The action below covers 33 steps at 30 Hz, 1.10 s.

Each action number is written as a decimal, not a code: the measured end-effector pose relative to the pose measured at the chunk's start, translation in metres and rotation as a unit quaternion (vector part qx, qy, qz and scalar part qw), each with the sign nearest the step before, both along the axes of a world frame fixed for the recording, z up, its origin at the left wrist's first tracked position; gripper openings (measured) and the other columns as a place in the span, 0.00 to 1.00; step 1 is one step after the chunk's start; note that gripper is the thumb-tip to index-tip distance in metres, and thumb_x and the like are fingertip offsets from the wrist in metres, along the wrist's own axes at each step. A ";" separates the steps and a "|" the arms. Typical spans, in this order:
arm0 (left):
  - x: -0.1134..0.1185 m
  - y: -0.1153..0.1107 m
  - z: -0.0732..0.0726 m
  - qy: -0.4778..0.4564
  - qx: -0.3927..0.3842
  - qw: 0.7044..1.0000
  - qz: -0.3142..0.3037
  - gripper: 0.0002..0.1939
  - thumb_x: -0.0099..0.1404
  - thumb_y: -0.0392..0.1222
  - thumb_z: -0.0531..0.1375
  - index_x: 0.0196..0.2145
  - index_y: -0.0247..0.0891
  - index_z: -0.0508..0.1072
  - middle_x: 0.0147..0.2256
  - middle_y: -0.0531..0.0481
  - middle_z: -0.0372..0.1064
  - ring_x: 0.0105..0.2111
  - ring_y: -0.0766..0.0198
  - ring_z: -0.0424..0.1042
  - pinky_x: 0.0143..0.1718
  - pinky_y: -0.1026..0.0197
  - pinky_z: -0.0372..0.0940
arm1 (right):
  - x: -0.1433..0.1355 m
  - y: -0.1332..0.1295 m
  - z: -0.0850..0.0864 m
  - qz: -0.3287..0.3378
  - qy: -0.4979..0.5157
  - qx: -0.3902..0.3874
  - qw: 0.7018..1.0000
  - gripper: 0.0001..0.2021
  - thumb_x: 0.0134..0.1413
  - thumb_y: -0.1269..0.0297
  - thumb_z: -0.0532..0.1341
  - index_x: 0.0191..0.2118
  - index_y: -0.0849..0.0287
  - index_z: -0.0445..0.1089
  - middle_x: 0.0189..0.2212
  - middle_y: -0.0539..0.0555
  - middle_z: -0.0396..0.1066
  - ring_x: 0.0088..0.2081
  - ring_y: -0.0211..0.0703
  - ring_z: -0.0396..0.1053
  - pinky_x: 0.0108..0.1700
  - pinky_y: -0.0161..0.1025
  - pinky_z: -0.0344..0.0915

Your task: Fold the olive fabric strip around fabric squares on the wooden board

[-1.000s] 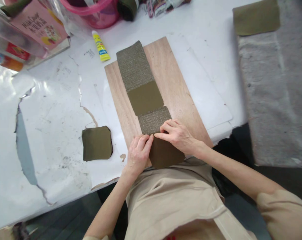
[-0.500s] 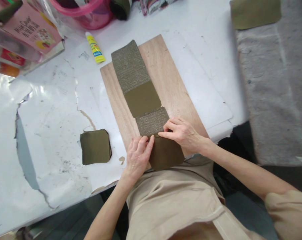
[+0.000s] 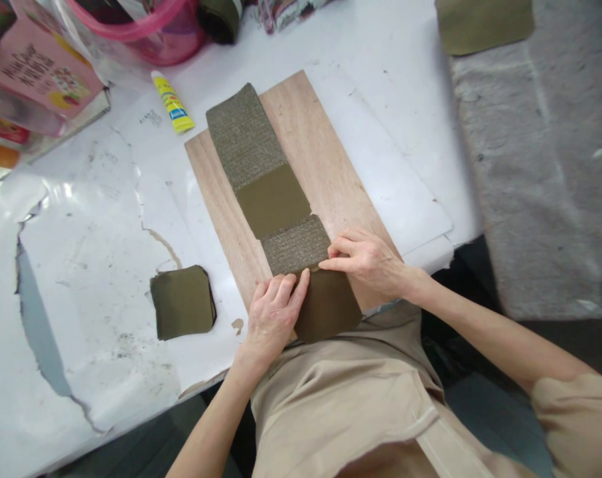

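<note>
A strip of olive pieces, smooth ones and speckled ribbed ones [image 3: 248, 136], runs lengthwise over a wooden board [image 3: 325, 153]. At its near end a smooth olive piece [image 3: 328, 309] hangs over the board's edge toward my apron. My left hand [image 3: 275, 305] has its thumb and fingertips pressed on the left part of that piece's upper edge. Just right of it, my right hand [image 3: 368, 262] pinches the same edge, where a thin fold shows beside the ribbed section [image 3: 295, 244]. Whether the material is fabric or leather, I cannot tell.
Left of the board lies a stack of olive squares [image 3: 184, 302]. Beyond it are a yellow glue tube [image 3: 172, 103], a pink basket [image 3: 146, 40] and a pink box [image 3: 46, 70]. Torn white sheeting covers the table [image 3: 96, 265]. A grey padded surface [image 3: 524, 186] stands at right.
The whole view has shifted slightly, with the table things appearing a little further left. Both hands stay at the same edge, with the right fingertips barely moved along it.
</note>
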<state>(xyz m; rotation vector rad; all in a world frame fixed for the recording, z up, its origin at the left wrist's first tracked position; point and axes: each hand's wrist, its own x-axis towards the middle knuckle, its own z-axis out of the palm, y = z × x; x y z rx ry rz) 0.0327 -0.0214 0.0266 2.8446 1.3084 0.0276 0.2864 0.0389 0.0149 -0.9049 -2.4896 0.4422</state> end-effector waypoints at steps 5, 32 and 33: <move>0.002 0.002 0.004 0.004 -0.019 1.000 -0.005 0.27 0.69 0.31 0.51 0.65 0.37 0.57 0.46 0.39 0.68 0.47 0.52 0.68 0.46 0.51 0.65 | 0.001 -0.002 0.000 0.001 -0.010 0.009 1.000 0.13 0.66 0.70 0.53 0.42 0.57 0.76 0.36 0.55 0.70 0.40 0.41 0.62 0.43 0.39 0.61; 0.007 0.014 0.009 0.029 -0.061 0.997 -0.030 0.29 0.69 0.31 0.50 0.67 0.36 0.53 0.46 0.42 0.67 0.47 0.55 0.66 0.45 0.54 0.64 | 0.003 -0.002 -0.002 0.005 -0.018 0.035 0.999 0.12 0.66 0.70 0.53 0.42 0.59 0.75 0.35 0.55 0.68 0.40 0.42 0.61 0.42 0.39 0.61; 0.008 0.014 0.009 0.032 -0.059 0.997 -0.030 0.29 0.69 0.31 0.51 0.67 0.37 0.53 0.46 0.42 0.67 0.47 0.56 0.66 0.45 0.54 0.64 | 0.003 -0.003 -0.002 0.005 -0.023 0.041 0.999 0.12 0.66 0.70 0.53 0.42 0.58 0.75 0.35 0.55 0.69 0.40 0.42 0.62 0.42 0.39 0.61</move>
